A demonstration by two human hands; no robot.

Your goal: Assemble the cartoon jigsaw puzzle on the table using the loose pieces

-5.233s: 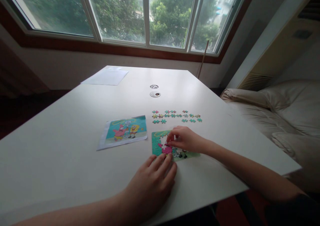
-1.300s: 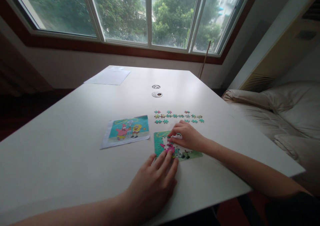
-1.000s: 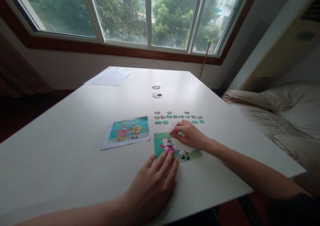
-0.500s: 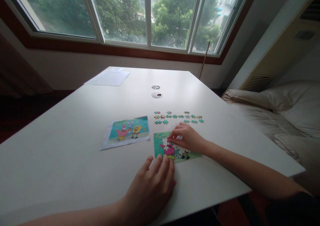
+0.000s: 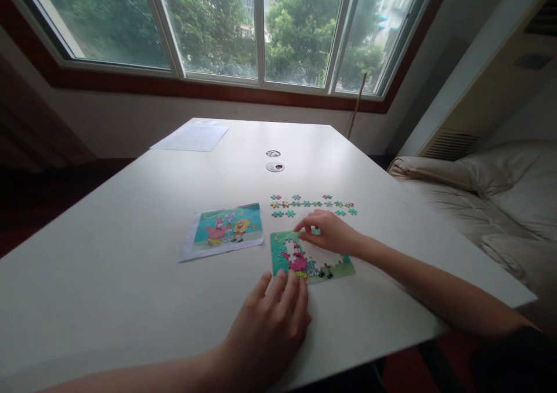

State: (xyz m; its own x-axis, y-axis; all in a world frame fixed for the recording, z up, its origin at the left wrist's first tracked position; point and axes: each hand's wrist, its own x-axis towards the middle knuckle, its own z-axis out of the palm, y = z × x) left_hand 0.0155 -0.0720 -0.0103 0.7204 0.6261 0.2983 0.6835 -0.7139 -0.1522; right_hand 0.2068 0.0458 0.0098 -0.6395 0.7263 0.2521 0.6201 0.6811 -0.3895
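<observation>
Jigsaw puzzle (image 5: 298,259), partly put together, lies flat on the table (image 5: 130,277), just beyond the fingers of the left hand (image 5: 274,317) and below those of the right hand (image 5: 328,230). Nearest the left fingertips, the bottom strip and most of a pink figure are in, as is the teal area to their left; the strip along the top, by the right fingertips, looks largely filled too. A broad white gap runs from under the right fingers toward the right edge, with a smaller one beside the pink figure. Loose pieces (image 5: 307,204) sit in rows beyond the right fingers, some hidden, so perhaps a third or more remains. A printed picture (image 5: 228,227) lies left of both hands' fingers. The right thumb and forefinger nearly meet; I cannot tell if they pinch a piece. The left fingers rest loosely curled and spread, apparently gripping nothing.
</observation>
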